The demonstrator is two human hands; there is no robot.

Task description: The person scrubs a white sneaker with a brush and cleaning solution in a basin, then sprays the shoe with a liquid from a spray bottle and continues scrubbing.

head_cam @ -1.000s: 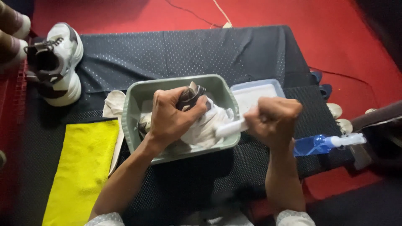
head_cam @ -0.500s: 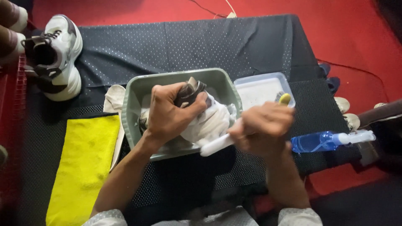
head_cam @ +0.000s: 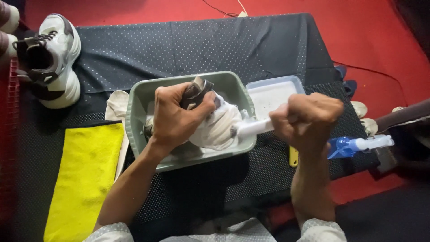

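Note:
My left hand (head_cam: 175, 117) grips a white and brown sneaker (head_cam: 215, 125) by its tongue, holding it inside a grey-green plastic basin (head_cam: 141, 96). My right hand (head_cam: 307, 118) is clenched around the white handle of a brush (head_cam: 253, 128), whose head reaches over the basin rim and touches the sneaker's side. Both forearms come up from the bottom of the view. Most of the sneaker's heel is hidden under my left hand.
A matching sneaker (head_cam: 49, 58) stands at the far left on the dark dotted mat (head_cam: 201, 45). A yellow cloth (head_cam: 85, 170) lies left of the basin, with a beige cloth (head_cam: 117, 105) beside it. A clear shallow tray (head_cam: 273, 92), a blue spray bottle (head_cam: 358, 144) and a yellow tool (head_cam: 293, 157) lie at the right. Red floor surrounds the mat.
My right hand swung the brush back up from the basin's front edge to the sneaker's side. The yellow tool seen at the tray now lies near my right wrist. My left hand kept its grip.

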